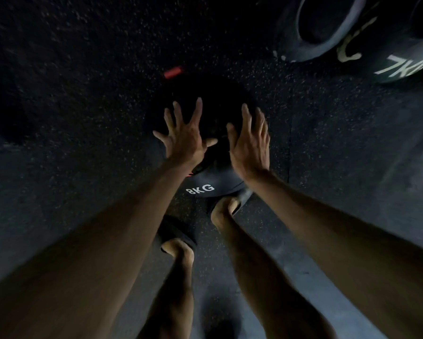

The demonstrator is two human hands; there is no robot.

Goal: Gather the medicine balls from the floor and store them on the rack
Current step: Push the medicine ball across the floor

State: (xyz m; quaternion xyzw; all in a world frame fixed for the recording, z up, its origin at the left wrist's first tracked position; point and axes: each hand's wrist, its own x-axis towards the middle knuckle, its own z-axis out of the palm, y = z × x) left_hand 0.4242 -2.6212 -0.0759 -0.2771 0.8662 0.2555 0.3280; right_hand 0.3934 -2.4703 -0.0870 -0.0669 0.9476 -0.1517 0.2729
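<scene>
Both bare forearms reach down toward the round black rubber 8KG medicine ball [205, 148] on the speckled floor. Spread left hand [184, 137] rests atop; open right hand [250, 144] flanks its right side, neither clasping yet.

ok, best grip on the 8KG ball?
Cup the 8KG medicine ball low on its opposite flanks, coming down from above. It is round and handleless, so left hand and right hand must squeeze inward, palms slid under its widest part.
</scene>
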